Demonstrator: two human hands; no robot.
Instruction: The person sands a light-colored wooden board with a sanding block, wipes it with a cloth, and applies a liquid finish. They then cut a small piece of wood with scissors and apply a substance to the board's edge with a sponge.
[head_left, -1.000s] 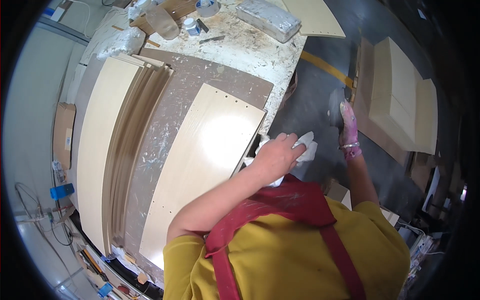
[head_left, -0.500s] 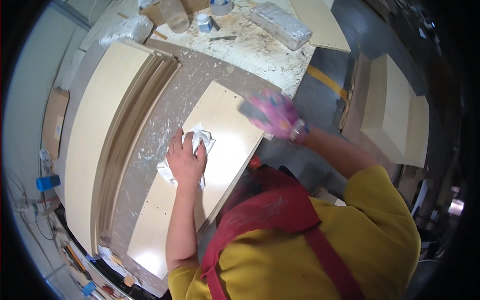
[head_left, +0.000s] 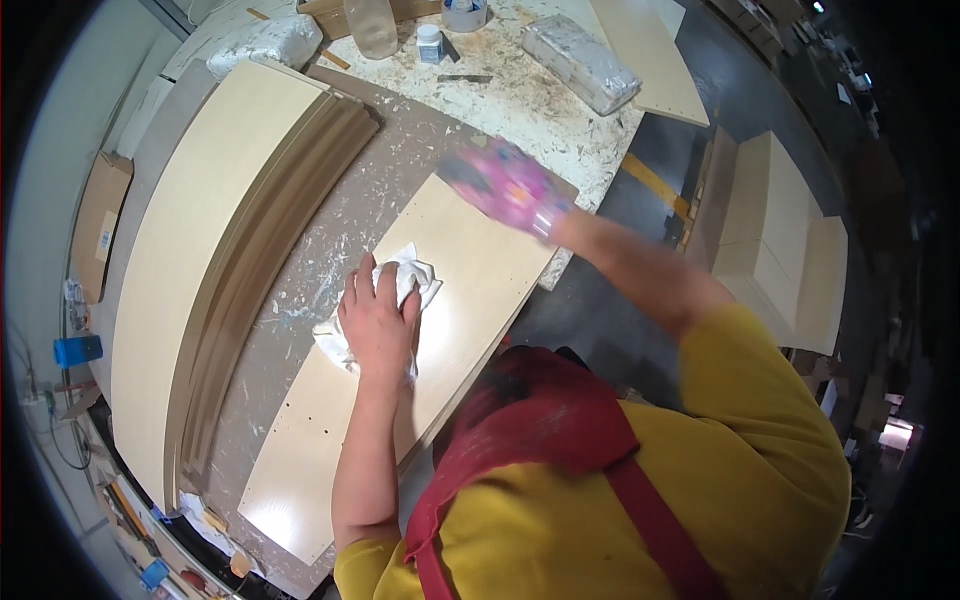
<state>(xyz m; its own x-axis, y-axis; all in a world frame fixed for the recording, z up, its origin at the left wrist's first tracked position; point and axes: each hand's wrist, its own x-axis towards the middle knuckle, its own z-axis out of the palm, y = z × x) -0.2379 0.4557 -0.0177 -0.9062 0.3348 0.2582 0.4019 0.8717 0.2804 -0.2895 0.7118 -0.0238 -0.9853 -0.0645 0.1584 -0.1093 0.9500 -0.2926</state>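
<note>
My left hand (head_left: 380, 322) presses flat on a crumpled white rag (head_left: 418, 274), which lies on a long pale wooden panel (head_left: 300, 480) set diagonally across the workbench. My right hand (head_left: 505, 186) wears a pink glove and is blurred by motion. It hovers over the far end of the same panel, near its top corner. Whether it holds anything is unclear. A yellow shirt and red apron straps fill the lower right.
A stack of long curved pale and brown boards (head_left: 200, 250) lies to the left on the spattered brown bench top (head_left: 330, 240). At the back are a small jar (head_left: 430, 42), a plastic-wrapped bundle (head_left: 580, 62) and a tape roll (head_left: 465, 12). Pale panels (head_left: 780, 230) rest on the floor at right.
My left hand moved with the rag from the panel's near right edge up onto its middle. My right hand swung in from over the floor at right to the panel's far end.
</note>
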